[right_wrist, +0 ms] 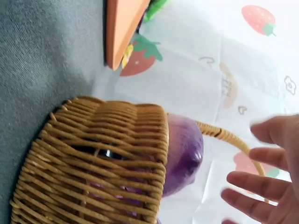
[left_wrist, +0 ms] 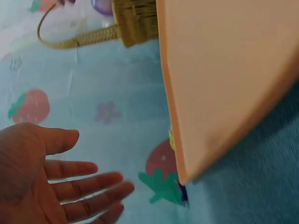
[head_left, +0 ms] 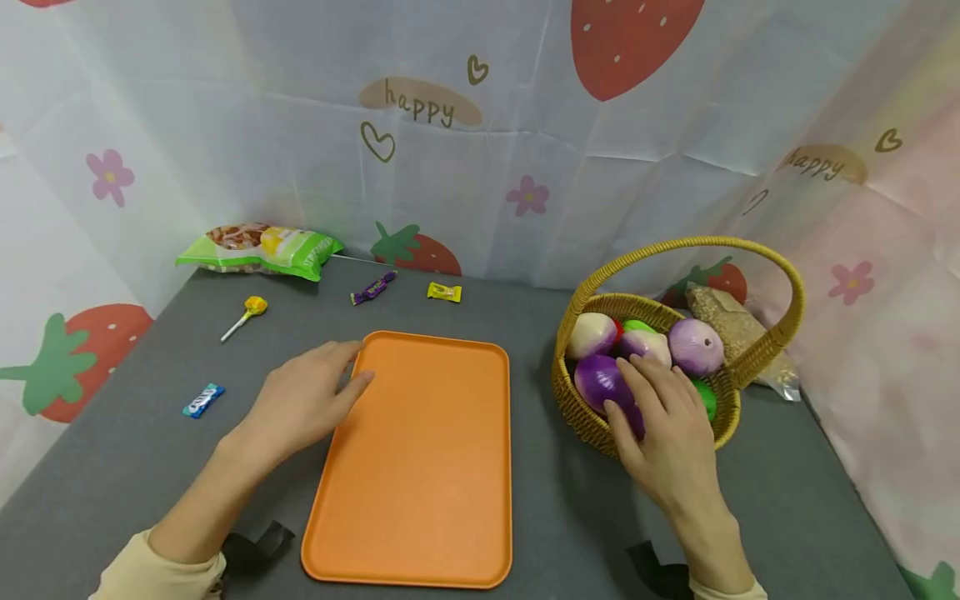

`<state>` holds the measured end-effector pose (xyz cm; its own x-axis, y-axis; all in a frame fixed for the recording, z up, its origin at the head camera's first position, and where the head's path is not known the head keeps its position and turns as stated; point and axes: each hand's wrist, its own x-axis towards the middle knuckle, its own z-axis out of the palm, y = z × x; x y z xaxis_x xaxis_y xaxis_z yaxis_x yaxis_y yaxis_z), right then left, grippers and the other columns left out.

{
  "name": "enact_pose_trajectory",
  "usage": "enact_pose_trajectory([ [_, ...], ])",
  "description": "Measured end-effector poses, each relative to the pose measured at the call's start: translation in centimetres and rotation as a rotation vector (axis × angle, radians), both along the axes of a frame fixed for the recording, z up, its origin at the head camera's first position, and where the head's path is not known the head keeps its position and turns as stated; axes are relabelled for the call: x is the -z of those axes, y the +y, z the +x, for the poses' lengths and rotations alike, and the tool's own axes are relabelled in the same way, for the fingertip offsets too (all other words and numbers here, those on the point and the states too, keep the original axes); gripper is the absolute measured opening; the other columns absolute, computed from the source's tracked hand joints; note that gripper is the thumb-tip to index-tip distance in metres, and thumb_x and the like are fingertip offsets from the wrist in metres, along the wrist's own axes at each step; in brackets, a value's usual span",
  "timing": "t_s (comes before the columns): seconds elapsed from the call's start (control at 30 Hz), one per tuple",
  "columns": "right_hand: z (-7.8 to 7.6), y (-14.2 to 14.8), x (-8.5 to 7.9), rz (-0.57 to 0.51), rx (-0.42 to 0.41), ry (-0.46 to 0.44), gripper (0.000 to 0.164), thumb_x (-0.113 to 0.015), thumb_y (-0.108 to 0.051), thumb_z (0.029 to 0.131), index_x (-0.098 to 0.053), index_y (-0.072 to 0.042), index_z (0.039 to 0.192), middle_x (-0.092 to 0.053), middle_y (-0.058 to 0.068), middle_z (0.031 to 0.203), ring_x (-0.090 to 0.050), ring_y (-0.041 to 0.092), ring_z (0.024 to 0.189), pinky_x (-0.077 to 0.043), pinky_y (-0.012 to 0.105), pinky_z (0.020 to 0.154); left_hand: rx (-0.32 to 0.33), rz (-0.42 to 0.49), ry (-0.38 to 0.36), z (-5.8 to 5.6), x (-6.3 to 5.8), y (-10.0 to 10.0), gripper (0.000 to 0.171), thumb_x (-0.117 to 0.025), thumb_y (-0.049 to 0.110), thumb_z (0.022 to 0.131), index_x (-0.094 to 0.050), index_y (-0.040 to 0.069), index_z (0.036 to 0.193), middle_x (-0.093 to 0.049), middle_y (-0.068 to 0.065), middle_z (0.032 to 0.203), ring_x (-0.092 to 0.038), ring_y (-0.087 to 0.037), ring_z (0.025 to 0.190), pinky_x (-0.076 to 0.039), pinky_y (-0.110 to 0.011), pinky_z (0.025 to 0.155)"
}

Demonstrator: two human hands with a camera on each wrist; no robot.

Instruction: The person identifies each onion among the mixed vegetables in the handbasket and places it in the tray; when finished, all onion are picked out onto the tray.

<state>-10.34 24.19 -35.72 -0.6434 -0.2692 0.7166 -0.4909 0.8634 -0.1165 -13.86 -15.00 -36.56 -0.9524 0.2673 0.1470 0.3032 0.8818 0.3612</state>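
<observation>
1. A white cloth backdrop (head_left: pixel 315 167), printed with strawberries, stands behind one grey table (head_left: pixel 540 533); all three views show both.
2. One orange rectangular tray (head_left: pixel 427 467) lies on the table; the head view shows its whole flat inside, the right wrist view only one corner.
3. One yellow-brown woven basket (head_left: pixel 576 412) with an arched handle stands to the right of the tray. The right wrist view shows its ribbed outer wall, which the head view shows only in part.
4. There are two bags: one green printed snack bag (head_left: pixel 258 250) at the back left, and one clear bag of pale grains (head_left: pixel 733 321) behind the basket; the second is seen only from the head.
5. There are two hands. The left hand (head_left: pixel 307 400) is relaxed near the tray's far left corner and holds nothing. The right hand (head_left: pixel 671 442) is above the basket, its fingers loose; the right wrist view shows a gap to the produce.
6. In the basket are at least four round purple or purple-and-white vegetables (head_left: pixel 600 379), with two green pieces and one red partly hidden.
7. One yellow lollipop (head_left: pixel 255 306) and three wrapped sweets, purple (head_left: pixel 373 287), yellow and blue, lie apart; only the head view shows the lollipop.
</observation>
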Motion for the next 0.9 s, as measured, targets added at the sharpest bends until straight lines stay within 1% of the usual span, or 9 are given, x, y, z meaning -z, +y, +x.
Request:
enact_pose_trajectory([
  [0.03, -0.1, 0.0, -0.1, -0.026, -0.007, 0.03, 0.045, -0.054, -0.036, 0.097, -0.065, -0.001, 0.122, -0.065, 0.021, 0.121, -0.06, 0.042, 0.112, -0.044, 0.056, 0.098, -0.004, 0.056, -0.029, -0.2, 0.0, -0.4, 0.043, -0.056, 0.03, 0.099, -0.057, 0.002, 0.132, -0.067, -0.017, 0.119, -0.066, -0.032, 0.102, -0.054, -0.051, 0.081],
  [0.1, -0.1, 0.1, -0.2, -0.057, -0.003, 0.047, 0.039, -0.059, -0.027, 0.091, -0.067, 0.0, 0.118, -0.067, 0.02, 0.115, -0.063, 0.04, 0.102, -0.048, 0.052, 0.089, -0.011, 0.137, -0.085, -0.6, 0.3, -1.2, 0.035, -0.055, 0.026, 0.1, -0.062, 0.001, 0.124, -0.07, -0.014, 0.107, -0.067, -0.025, 0.088, -0.055, -0.043, 0.071],
  [0.17, -0.1, 0.3, 0.0, -0.056, 0.018, 0.015, 0.039, -0.062, -0.023, 0.088, -0.065, 0.0, 0.119, -0.066, 0.021, 0.117, -0.063, 0.04, 0.102, -0.048, 0.05, 0.088, -0.012, 0.19, -0.139, -1.2, 0.8, -1.9, 0.031, -0.055, 0.024, 0.099, -0.064, 0.002, 0.118, -0.071, -0.012, 0.099, -0.065, -0.019, 0.079, -0.053, -0.036, 0.066],
  [0.23, -0.2, 0.3, 0.3, -0.046, 0.033, -0.025, 0.043, -0.066, -0.022, 0.087, -0.063, -0.001, 0.124, -0.064, 0.022, 0.121, -0.062, 0.041, 0.106, -0.048, 0.053, 0.09, -0.003, 0.241, -0.212, -1.8, 1.5, -2.6, 0.028, -0.054, 0.022, 0.099, -0.065, 0.001, 0.115, -0.071, -0.01, 0.091, -0.062, -0.015, 0.071, -0.05, -0.031, 0.062],
  [0.37, -0.5, 0.5, 1.1, -0.014, 0.042, -0.067, 0.053, -0.071, -0.02, 0.083, -0.057, -0.003, 0.132, -0.057, 0.025, 0.129, -0.059, 0.044, 0.11, -0.049, 0.058, 0.09, 0.005, 0.362, -0.373, -2.9, 2.7, -3.5, 0.029, -0.053, 0.024, 0.101, -0.064, 0.0, 0.113, -0.069, -0.008, 0.084, -0.062, -0.014, 0.068, -0.051, -0.029, 0.064],
  [0.47, -0.6, 0.4, 1.6, 0.004, 0.045, -0.089, 0.058, -0.074, -0.018, 0.082, -0.055, -0.004, 0.135, -0.052, 0.028, 0.134, -0.057, 0.046, 0.112, -0.05, 0.06, 0.089, 0.006, 0.469, -0.453, -3.4, 3.6, -3.9, 0.031, -0.053, 0.025, 0.102, -0.063, -0.002, 0.113, -0.069, -0.011, 0.087, -0.065, -0.015, 0.073, -0.055, -0.029, 0.068],
  [0.57, -0.6, 0.0, 1.9, 0.013, 0.057, -0.135, 0.062, -0.075, -0.017, 0.082, -0.052, -0.006, 0.138, -0.048, 0.03, 0.139, -0.055, 0.047, 0.118, -0.05, 0.063, 0.09, 0.006, 0.541, -0.49, -3.8, 4.5, -4.2, 0.031, -0.052, 0.022, 0.102, -0.063, -0.005, 0.113, -0.068, -0.014, 0.092, -0.066, -0.015, 0.075, -0.057, -0.027, 0.069],
  [0.67, -0.7, -0.4, 2.1, 0.022, 0.063, -0.159, 0.064, -0.075, -0.016, 0.083, -0.05, -0.007, 0.14, -0.046, 0.031, 0.141, -0.053, 0.049, 0.122, -0.049, 0.064, 0.091, 0.003, 0.581, -0.497, -4.0, 5.3, -4.4, 0.031, -0.052, 0.021, 0.102, -0.063, -0.006, 0.114, -0.069, -0.014, 0.094, -0.067, -0.014, 0.074, -0.057, -0.026, 0.068],
  [0.9, -0.8, -0.7, 2.5, 0.041, 0.065, -0.145, 0.061, -0.075, -0.017, 0.084, -0.051, -0.004, 0.138, -0.044, 0.034, 0.14, -0.05, 0.05, 0.123, -0.047, 0.064, 0.095, 0.005, 0.636, -0.43, -4.3, 6.8, -4.6, 0.03, -0.058, 0.023, 0.099, -0.066, -0.003, 0.111, -0.07, -0.011, 0.081, -0.066, -0.012, 0.068, -0.057, -0.026, 0.065],
])
